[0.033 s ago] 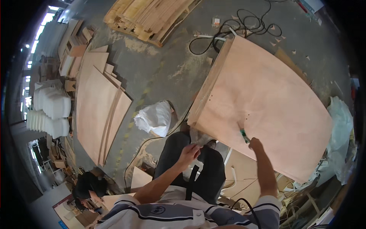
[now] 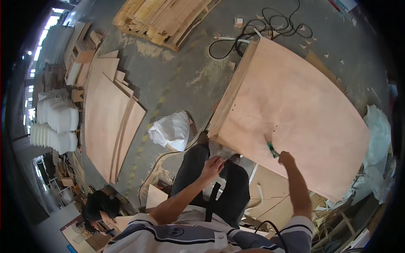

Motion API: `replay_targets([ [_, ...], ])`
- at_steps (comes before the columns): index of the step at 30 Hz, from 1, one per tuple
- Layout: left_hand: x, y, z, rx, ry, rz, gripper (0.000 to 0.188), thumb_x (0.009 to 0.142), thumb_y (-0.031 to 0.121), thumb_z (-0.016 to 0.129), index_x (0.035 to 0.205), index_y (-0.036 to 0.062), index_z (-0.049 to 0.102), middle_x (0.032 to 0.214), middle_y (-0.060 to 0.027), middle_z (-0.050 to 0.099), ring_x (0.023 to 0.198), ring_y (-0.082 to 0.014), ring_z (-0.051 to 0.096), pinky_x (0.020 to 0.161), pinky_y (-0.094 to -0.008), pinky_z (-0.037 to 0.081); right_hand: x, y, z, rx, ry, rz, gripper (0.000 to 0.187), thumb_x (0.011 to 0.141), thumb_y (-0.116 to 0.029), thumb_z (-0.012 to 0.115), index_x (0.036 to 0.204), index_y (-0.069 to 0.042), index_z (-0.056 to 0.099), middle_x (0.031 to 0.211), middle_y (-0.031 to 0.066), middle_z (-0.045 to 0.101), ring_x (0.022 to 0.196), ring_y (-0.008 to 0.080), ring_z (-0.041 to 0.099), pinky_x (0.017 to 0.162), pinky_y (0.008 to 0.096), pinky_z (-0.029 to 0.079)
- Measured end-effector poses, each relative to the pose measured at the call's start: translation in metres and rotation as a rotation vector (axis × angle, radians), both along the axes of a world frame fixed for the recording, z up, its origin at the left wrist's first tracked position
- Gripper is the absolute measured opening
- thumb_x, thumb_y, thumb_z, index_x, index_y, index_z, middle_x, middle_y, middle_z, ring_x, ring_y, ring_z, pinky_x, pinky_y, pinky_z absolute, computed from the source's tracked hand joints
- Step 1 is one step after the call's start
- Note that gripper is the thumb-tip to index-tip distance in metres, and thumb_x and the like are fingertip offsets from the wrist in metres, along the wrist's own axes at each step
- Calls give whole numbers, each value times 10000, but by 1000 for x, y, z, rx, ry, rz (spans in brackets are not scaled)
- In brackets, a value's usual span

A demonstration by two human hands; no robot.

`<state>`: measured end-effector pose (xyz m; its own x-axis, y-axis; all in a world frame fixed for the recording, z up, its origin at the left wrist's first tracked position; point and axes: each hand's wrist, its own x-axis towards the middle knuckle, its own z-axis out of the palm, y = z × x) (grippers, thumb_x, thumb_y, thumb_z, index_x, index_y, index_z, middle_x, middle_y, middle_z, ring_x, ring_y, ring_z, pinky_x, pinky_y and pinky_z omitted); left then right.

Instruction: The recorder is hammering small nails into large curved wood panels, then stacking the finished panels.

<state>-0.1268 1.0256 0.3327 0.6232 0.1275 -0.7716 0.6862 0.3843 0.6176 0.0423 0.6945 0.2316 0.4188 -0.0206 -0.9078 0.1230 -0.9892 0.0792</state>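
Observation:
My right hand is closed round the handle of a small brush with a green band. The brush's brownish tip rests on or just above a large pale plywood panel. This panel is the top of a stack of sheets, with a curved far edge and a few small dark holes near the brush. Over my thighs, left of the stack's near corner, hangs my left hand, its fingers curled together. Whatever it may hold is hidden by the fingers.
A white sack lies on the floor to my left. Beyond it are stacked plywood sheets. A coiled black cable and a wood-strip pile lie ahead. Clear plastic wrap borders the right side. Another person bends over at lower left.
My right hand and the brush have moved very slightly to the right. My left hand has shifted a little up and to the right, still curled.

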Motion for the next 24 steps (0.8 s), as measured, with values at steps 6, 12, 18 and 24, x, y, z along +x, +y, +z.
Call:
replay_targets([
  [6, 85, -40, -200, 996, -411, -502, 153, 914, 177, 521, 895, 26, 526, 684, -189, 561, 634, -377, 584, 528, -444, 446, 25, -43, -12, -120, -112, 150, 356, 785, -407, 645, 887, -72, 708, 895, 139, 693, 870, 304, 671, 762, 407, 526],
  [12, 177, 5, -385, 216, -708, -617, 293, 977, 282, 468, 899, 17, 567, 721, 38, 537, 741, -123, 586, 645, -326, 497, 87, 15, -46, -75, -124, 483, 326, 700, -429, 736, 767, -110, 719, 741, 73, 688, 741, 236, 681, 682, 358, 525],
  [18, 217, -50, -317, 982, -985, -1388, 193, 865, 226, 530, 829, 36, 543, 729, -27, 597, 733, -222, 598, 614, -355, 463, 128, -3, -87, -225, -44, 663, 288, 622, -412, 801, 721, -157, 711, 694, -7, 685, 694, 142, 673, 659, 316, 485],
  [24, 226, -26, -288, 1003, -952, -1453, 157, 794, 249, 562, 805, 94, 537, 628, -66, 554, 680, -240, 590, 582, -386, 442, 166, 14, -107, -171, 154, 543, 302, 593, -406, 824, 689, -143, 712, 652, -12, 684, 654, 124, 670, 643, 302, 500],
])
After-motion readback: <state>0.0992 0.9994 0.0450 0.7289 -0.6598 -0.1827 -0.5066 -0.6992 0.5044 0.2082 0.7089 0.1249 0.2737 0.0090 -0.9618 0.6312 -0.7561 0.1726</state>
